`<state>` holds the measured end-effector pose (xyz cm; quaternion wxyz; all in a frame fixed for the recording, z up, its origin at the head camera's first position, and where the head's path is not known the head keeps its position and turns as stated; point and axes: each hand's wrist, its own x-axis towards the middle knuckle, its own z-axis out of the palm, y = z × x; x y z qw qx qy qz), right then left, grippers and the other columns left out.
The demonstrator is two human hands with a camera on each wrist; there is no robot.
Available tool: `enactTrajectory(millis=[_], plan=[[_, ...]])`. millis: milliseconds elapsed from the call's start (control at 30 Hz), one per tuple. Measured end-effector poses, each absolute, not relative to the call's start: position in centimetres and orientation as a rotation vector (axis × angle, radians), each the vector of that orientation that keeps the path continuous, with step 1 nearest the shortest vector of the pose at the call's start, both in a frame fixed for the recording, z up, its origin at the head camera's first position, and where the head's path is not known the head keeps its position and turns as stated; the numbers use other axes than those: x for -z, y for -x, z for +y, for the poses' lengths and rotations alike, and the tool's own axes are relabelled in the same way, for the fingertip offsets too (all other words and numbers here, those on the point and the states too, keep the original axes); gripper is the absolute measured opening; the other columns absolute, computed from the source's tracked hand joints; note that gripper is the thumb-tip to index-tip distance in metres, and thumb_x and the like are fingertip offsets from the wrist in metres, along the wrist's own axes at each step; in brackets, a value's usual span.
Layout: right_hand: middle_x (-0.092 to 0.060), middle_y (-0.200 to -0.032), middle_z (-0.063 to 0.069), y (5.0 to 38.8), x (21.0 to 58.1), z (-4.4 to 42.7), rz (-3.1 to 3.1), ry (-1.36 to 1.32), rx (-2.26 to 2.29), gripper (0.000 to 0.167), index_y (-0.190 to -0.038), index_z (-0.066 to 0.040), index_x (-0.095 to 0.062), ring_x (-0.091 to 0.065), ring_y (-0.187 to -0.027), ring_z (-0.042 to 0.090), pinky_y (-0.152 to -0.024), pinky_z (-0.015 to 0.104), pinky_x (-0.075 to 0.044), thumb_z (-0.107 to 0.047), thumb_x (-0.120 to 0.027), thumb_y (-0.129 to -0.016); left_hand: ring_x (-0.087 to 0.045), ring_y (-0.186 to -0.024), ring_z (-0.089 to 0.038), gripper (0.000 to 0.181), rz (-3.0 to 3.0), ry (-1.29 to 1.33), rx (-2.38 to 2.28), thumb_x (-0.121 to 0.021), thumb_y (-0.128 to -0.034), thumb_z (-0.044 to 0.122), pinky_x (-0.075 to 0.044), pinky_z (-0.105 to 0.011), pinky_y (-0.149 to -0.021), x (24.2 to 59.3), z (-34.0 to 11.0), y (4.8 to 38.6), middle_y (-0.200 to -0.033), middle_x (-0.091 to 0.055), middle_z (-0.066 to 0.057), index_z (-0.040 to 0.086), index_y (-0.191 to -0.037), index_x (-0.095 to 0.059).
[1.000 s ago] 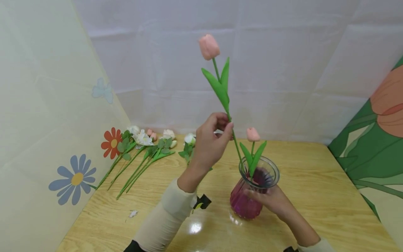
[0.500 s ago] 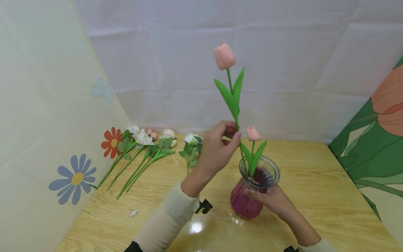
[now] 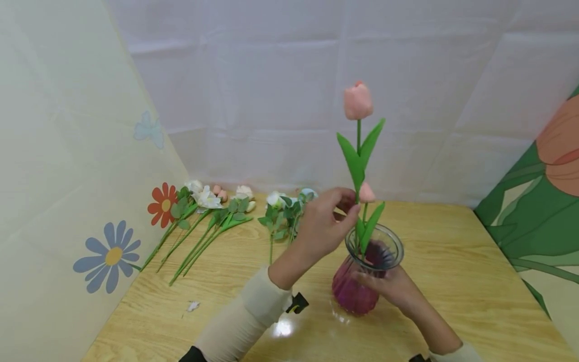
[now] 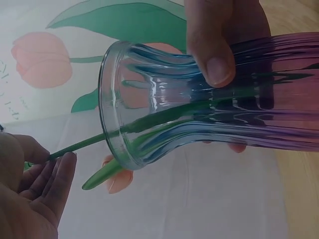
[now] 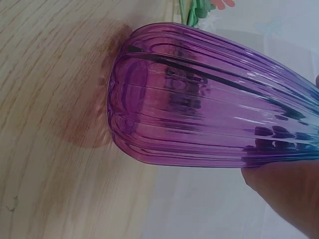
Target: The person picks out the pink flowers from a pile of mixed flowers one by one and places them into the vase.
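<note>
My left hand point(image 3: 326, 221) pinches the green stem of a pink tulip point(image 3: 358, 102) above the vase mouth, the bloom upright and high. In the left wrist view that stem point(image 4: 79, 145) runs from the fingertips of the left hand point(image 4: 35, 186) into the glass. A second pink tulip point(image 3: 367, 193), lower, stands in the vase point(image 3: 355, 289), its leaves at the rim. My right hand point(image 3: 398, 289) grips the ribbed pink-purple vase round its neck; in the right wrist view part of the right hand point(image 5: 286, 191) lies against the glass point(image 5: 199, 99).
Several white and pink flowers with green stems point(image 3: 194, 251) lie at the back left of the wooden table point(image 3: 452, 281). More white flowers point(image 3: 275, 199) lie behind my left forearm. A white scrap point(image 3: 193, 305) lies at the front left. Printed panels flank the table.
My left hand has moved right and down with the tulip, whose bloom is lower, more upright and now above the second tulip. The right hand and vase have stayed in place.
</note>
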<state>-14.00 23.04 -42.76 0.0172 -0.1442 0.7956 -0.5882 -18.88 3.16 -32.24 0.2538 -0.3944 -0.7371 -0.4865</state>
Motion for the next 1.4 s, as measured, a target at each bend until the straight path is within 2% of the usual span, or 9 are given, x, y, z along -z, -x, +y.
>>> enactTrajectory(millis=[133, 333, 433, 500, 700, 867, 1000, 1200, 1400], plan=[[-0.056, -0.136, 0.027, 14.0, 42.8, 23.0, 2.508, 0.440, 1.804, 0.071, -0.147, 0.000, -0.033, -0.062, -0.110, 0.010, -0.087, 0.031, -0.054, -0.009, -0.074, -0.090, -0.070, -0.083, -0.020, 0.016, -2.068, 1.104, 1.296, -0.065, -0.0946, 0.001, -0.052, -0.008, -0.069, 32.4, 3.4, 18.6, -0.095, -0.070, -0.013, -0.004, -0.110, -0.065], [-0.056, -0.138, 0.026, 14.2, 42.7, 23.0, 2.532, 0.453, 1.774, 0.070, -0.147, 0.000, -0.034, -0.058, -0.121, 0.034, -0.091, 0.031, -0.051, -0.011, -0.074, -0.091, -0.070, -0.081, -0.017, 0.016, -2.135, 1.129, 1.288, -0.066, -0.0939, 0.000, -0.051, -0.007, -0.068, 32.8, 3.7, 18.3, -0.093, -0.072, -0.012, -0.003, -0.109, -0.066], [-0.055, -0.140, 0.026, 14.2, 42.7, 23.1, 2.535, 0.455, 1.767, 0.071, -0.148, 0.000, -0.034, -0.055, -0.125, 0.039, -0.093, 0.028, -0.049, -0.012, -0.074, -0.091, -0.069, -0.081, -0.014, 0.015, -2.167, 1.129, 1.257, -0.067, -0.0941, 0.001, -0.050, -0.006, -0.069, 33.0, 3.8, 18.3, -0.093, -0.072, -0.010, -0.002, -0.109, -0.066], [-0.055, -0.140, 0.026, 14.3, 42.7, 23.1, 2.536, 0.458, 1.764, 0.071, -0.149, 0.000, -0.034, -0.056, -0.125, 0.033, -0.094, 0.025, -0.049, -0.012, -0.074, -0.091, -0.069, -0.081, -0.012, 0.015, -2.188, 1.128, 1.224, -0.067, -0.0944, 0.002, -0.049, -0.005, -0.069, 33.1, 3.9, 18.2, -0.093, -0.073, -0.010, -0.002, -0.109, -0.066], [-0.054, -0.141, 0.025, 14.3, 42.8, 23.1, 2.525, 0.486, 1.775, 0.072, -0.149, 0.000, -0.033, -0.057, -0.118, 0.001, -0.094, 0.022, -0.048, -0.010, -0.074, -0.091, -0.068, -0.081, -0.007, 0.020, -2.241, 1.116, 1.071, -0.067, -0.0950, 0.004, -0.047, -0.003, -0.069, 33.4, 4.1, 18.0, -0.096, -0.073, -0.007, 0.000, -0.114, -0.065], [-0.054, -0.140, 0.028, 14.3, 42.8, 23.1, 2.513, 0.478, 1.788, 0.072, -0.149, 0.001, -0.032, -0.057, -0.115, -0.002, -0.093, 0.022, -0.049, -0.009, -0.073, -0.091, -0.068, -0.082, -0.009, 0.022, -2.233, 1.138, 0.918, -0.067, -0.0955, 0.007, -0.046, -0.003, -0.070, 33.7, 4.0, 17.8, -0.099, -0.071, -0.007, 0.000, -0.116, -0.066], [-0.053, -0.141, 0.028, 14.2, 42.8, 23.1, 2.515, 0.484, 1.781, 0.073, -0.150, 0.002, -0.031, -0.059, -0.117, 0.004, -0.093, 0.023, -0.050, -0.010, -0.073, -0.091, -0.067, -0.082, -0.008, 0.023, -2.236, 1.132, 0.833, -0.067, -0.0961, 0.010, -0.046, -0.004, -0.070, 33.8, 4.0, 17.7, -0.100, -0.071, -0.006, 0.001, -0.117, -0.067], [-0.053, -0.143, 0.026, 14.3, 42.9, 23.2, 2.536, 0.494, 1.751, 0.073, -0.151, 0.001, -0.031, -0.058, -0.125, 0.024, -0.096, 0.026, -0.050, -0.011, -0.072, -0.092, -0.065, -0.083, -0.005, 0.021, -2.319, 1.093, 0.750, -0.067, -0.0971, 0.013, -0.046, -0.004, -0.069, 33.5, 4.1, 17.2, -0.099, -0.071, -0.002, 0.004, -0.117, -0.067], [-0.050, -0.143, 0.029, 14.4, 42.8, 23.3, 2.514, 0.466, 1.747, 0.075, -0.152, 0.001, -0.028, -0.054, -0.127, 0.045, -0.099, 0.048, -0.052, -0.012, -0.072, -0.092, -0.067, -0.087, -0.005, 0.023, -2.366, 1.065, 0.669, -0.068, -0.0982, 0.020, -0.048, -0.007, -0.071, 33.4, 4.1, 16.9, -0.102, -0.072, 0.000, 0.006, -0.117, -0.068]])
